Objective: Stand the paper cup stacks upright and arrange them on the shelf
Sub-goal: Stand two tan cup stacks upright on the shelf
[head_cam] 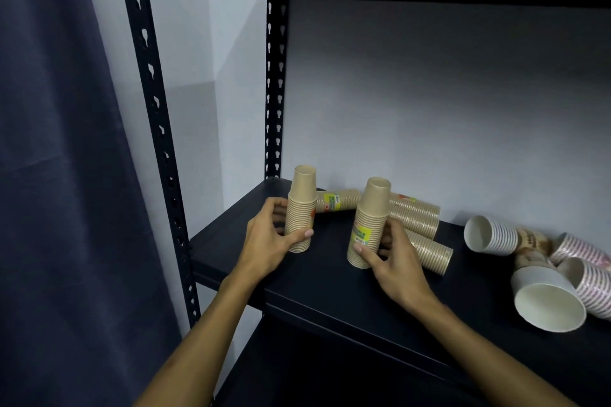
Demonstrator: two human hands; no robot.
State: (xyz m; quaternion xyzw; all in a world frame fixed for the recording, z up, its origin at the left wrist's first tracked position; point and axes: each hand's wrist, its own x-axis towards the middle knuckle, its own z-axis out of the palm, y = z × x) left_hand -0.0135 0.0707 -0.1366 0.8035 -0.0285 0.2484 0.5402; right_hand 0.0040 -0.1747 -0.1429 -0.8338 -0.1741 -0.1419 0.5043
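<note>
Two tan paper cup stacks stand upright, bottoms up, on the black shelf [330, 287]. My left hand [267, 241] grips the left stack [301, 205] near its base. My right hand [393, 258] grips the right stack [370, 218], which leans slightly and bears a yellow label. Behind them lie more tan stacks on their sides: one with a yellow label [337, 201] by the back wall, two others [416, 215] [431, 251] to the right of my right hand.
At the right end of the shelf lie several white and pink-striped cup stacks [492, 235] [591, 287] and a large white cup [549, 304] near the front edge. Black slotted uprights [155, 129] [274, 89] frame the left side. A dark curtain [49, 175] hangs at far left.
</note>
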